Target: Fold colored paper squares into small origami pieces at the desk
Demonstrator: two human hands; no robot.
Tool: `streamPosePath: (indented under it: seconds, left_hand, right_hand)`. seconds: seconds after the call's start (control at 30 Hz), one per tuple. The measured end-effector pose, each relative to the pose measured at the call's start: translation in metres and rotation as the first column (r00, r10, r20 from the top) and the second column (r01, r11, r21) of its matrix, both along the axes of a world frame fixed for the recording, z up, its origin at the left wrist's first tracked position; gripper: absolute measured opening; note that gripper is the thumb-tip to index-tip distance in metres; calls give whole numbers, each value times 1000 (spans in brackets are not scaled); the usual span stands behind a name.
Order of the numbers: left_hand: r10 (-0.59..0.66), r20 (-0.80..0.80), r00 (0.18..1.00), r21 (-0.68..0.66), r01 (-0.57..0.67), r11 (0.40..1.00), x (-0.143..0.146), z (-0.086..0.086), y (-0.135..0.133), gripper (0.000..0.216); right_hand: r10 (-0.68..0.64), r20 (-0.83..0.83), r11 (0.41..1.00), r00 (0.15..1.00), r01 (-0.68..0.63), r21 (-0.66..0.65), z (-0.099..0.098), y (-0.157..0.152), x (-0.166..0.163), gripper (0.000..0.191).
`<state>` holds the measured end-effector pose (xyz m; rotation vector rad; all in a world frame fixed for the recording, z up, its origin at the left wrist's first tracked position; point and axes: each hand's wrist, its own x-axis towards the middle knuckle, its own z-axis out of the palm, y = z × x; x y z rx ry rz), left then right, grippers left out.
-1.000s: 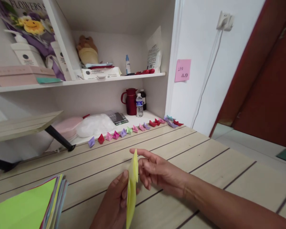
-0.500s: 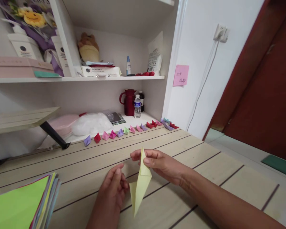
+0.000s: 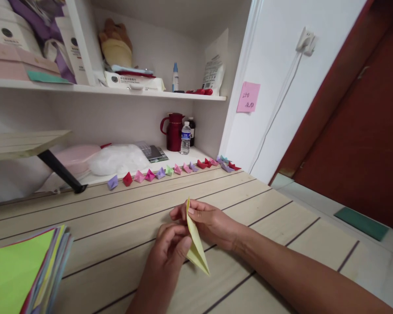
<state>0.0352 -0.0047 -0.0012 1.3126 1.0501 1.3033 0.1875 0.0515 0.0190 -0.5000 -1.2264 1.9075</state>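
Note:
A folded piece of pale yellow paper (image 3: 196,246) hangs tilted above the wooden table, with its pointed lower end toward the right. My right hand (image 3: 212,222) pinches its upper tip between thumb and fingers. At the paper's left side, my left hand (image 3: 170,248) has curled fingers and a bent thumb against the lower flap; its fingertips are partly hidden by the paper. Beyond both hands, a row of small folded paper boats, among them a red boat (image 3: 127,179) and a light green boat (image 3: 169,170), lines the back of the tabletop (image 3: 134,209).
A stack of coloured paper (image 3: 22,270) lies at the front left. Behind the boats stand a dark red jug (image 3: 174,133) and a water bottle (image 3: 185,138) beneath a shelf (image 3: 85,88). A raised wooden stand (image 3: 26,141) with a black leg is at left.
My left hand has come up and right to the paper's lower flap. The paper has turned, its lower point swinging right, while my right hand keeps its pinch. The view has shifted slightly.

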Motion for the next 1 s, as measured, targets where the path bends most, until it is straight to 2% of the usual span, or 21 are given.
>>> streamPosePath:
  seconds: [0.13, 0.3, 0.4, 0.47, 0.53, 0.6, 0.63, 0.7, 0.73, 0.83, 1.0]
  left_hand:
    - [90, 64, 994, 28, -92, 995, 3, -2, 1, 20]
    - [77, 51, 996, -20, -76, 997, 2, -10, 4, 19]
    - [99, 59, 993, -14, -98, 995, 2, -13, 6, 14]
    - [106, 44, 993, -23, -105, 994, 1, -14, 6, 13]
    - [118, 28, 993, -26, -118, 993, 2, -14, 6, 13]
    - [151, 24, 988, -23, -150, 988, 3, -14, 4, 13]
    - [173, 29, 985, -34, -172, 985, 4, -13, 4, 14]
    - [207, 52, 977, -77, -203, 976, 6, -10, 2, 26]
    - [210, 70, 975, -99, -203, 974, 7, -8, 1, 34]
    - [154, 123, 980, -133, -137, 982, 8, -2, 0, 49]
    - [51, 75, 996, -163, -38, 986, 4, 0, 0, 51]
  right_hand:
    - [7, 18, 1000, 1000, -7, 2, 1, 0, 2, 22]
    - [15, 10, 999, 1000, -16, 39, 3, -2, 1, 22]
    - [-11, 95, 997, 995, 4, 76, 2, -5, 1, 26]
    - [-137, 242, 979, 960, 94, 182, 1, -5, 3, 39]
    - [-356, 365, 901, 860, 212, 378, -1, -2, 5, 49]
    - [-511, 403, 814, 760, 277, 510, -4, 2, 7, 41]
    - [-532, 410, 804, 741, 288, 521, -5, 4, 7, 33]
    - [-482, 428, 842, 765, 270, 466, -7, 8, 7, 16]
    - [-438, 431, 868, 789, 247, 430, -8, 9, 6, 15]
    - [-331, 426, 915, 842, 177, 362, -9, 6, 0, 24]
    - [-270, 343, 939, 900, 168, 299, -7, -1, -4, 33]
